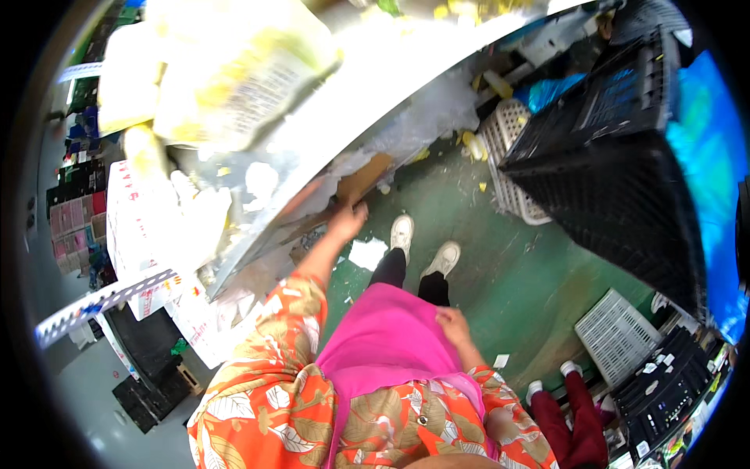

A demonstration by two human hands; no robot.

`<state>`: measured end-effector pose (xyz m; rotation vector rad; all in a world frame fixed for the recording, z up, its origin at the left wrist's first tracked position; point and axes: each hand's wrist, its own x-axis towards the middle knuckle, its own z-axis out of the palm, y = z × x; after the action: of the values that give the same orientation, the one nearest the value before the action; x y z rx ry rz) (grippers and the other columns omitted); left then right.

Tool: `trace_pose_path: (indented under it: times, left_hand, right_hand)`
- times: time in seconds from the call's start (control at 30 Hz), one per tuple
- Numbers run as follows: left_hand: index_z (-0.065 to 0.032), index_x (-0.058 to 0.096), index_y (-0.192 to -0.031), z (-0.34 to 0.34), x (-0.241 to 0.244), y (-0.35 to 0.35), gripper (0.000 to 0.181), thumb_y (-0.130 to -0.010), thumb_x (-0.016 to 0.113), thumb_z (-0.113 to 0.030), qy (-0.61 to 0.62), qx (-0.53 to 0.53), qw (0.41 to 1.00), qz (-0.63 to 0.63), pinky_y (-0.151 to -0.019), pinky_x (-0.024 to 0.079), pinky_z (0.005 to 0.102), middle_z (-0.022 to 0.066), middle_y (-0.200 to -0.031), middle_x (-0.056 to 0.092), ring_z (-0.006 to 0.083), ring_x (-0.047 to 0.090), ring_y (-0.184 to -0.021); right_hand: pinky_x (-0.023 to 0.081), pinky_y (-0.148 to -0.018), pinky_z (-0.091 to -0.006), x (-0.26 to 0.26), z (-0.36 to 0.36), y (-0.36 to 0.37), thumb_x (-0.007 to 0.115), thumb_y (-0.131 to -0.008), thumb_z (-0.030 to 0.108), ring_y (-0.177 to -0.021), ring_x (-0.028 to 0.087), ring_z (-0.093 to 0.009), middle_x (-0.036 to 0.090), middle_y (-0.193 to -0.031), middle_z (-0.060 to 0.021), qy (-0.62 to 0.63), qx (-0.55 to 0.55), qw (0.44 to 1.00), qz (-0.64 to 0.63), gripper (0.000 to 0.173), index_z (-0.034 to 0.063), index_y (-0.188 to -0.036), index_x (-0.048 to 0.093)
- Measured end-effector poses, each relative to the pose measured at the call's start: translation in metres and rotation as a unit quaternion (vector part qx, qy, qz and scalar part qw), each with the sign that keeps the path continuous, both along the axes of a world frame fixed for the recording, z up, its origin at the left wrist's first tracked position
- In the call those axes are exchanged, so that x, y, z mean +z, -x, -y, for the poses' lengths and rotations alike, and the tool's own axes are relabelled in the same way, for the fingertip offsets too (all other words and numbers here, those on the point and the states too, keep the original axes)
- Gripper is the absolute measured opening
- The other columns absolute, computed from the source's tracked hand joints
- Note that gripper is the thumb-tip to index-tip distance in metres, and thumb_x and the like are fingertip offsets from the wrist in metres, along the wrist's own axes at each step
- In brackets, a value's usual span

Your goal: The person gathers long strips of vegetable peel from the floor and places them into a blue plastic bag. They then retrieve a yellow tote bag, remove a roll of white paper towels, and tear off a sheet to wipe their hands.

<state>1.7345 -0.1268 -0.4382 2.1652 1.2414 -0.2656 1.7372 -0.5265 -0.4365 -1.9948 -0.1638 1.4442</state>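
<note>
My left hand (350,221) hangs beside the edge of a bright metal table, near a brown cardboard piece (364,177) and clear plastic under the tabletop; whether it touches them I cannot tell, and its fingers look partly curled. My right hand (450,324) is at the side of the pink apron (387,340), its fingers bent against or close to the cloth. Printed plastic packs (246,88), white and yellow and blurred by glare, lie on the table (375,99) above my left arm.
Tall black plastic crates (609,193) stand at the right beside a blue plastic sheet (709,176). A beige basket (510,158) and a grey crate (618,337) are on the green floor. Printed white cartons (132,223) stand left. Another person's dark red trousers (568,431) show lower right.
</note>
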Motion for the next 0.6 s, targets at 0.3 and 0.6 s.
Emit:
trace_pose_path:
  times: [0.3,0.6]
  left_hand:
    - [-0.0041,0.054,-0.117,0.142,0.087,0.163,0.058,-0.077,0.058,-0.046,0.23,-0.243,0.933,-0.132,-0.088,0.044,0.0426,0.0234,-0.109,0.058,0.0385,0.056,-0.099]
    - [-0.0087,0.065,-0.077,0.078,0.256,0.062,0.018,-0.076,0.063,-0.027,0.105,-0.22,0.967,0.075,-0.063,0.048,0.0375,0.013,-0.073,0.064,0.0277,0.062,-0.068]
  right_hand:
    - [0.044,-0.089,-0.0314,0.054,0.07,-0.035,0.065,-0.081,0.032,-0.102,0.058,-0.023,0.061,-0.11,-0.016,-0.004,0.056,0.995,-0.081,0.047,0.0009,-0.115,0.058]
    - [0.05,-0.064,-0.0251,0.144,-0.017,-0.176,0.063,-0.081,0.011,-0.073,0.061,-0.011,0.066,-0.084,-0.0047,-0.122,0.047,0.991,-0.015,0.018,0.0008,-0.096,0.065]
